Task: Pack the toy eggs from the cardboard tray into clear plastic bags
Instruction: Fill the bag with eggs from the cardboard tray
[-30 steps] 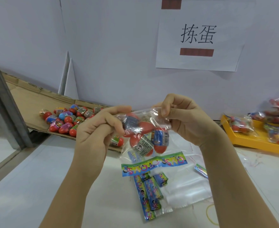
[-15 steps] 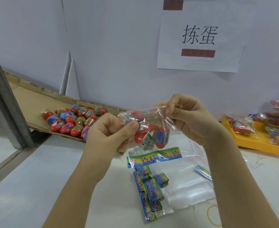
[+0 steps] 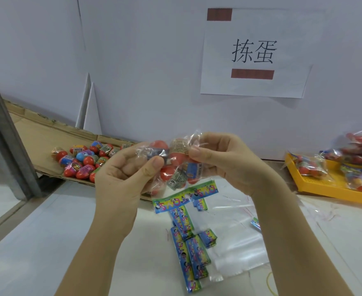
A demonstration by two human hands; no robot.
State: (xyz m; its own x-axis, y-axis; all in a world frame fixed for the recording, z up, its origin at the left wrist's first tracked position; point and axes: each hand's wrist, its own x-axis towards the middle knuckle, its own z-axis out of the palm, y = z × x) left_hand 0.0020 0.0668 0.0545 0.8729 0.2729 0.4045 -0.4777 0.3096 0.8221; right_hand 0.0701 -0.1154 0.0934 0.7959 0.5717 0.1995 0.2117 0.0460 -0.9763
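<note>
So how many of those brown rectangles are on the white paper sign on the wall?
2. One brown rectangle sits at the top edge of the white paper sign, above the black characters; the other lies below them. Nothing covers the sign.

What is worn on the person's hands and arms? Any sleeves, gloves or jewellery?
Nothing visible. The left hand and the right hand are bare: no gloves, rings or watch. Both forearms are bare too, with no sleeve in view. Nails are short and unpainted.

Pale wall, white tabletop
</note>
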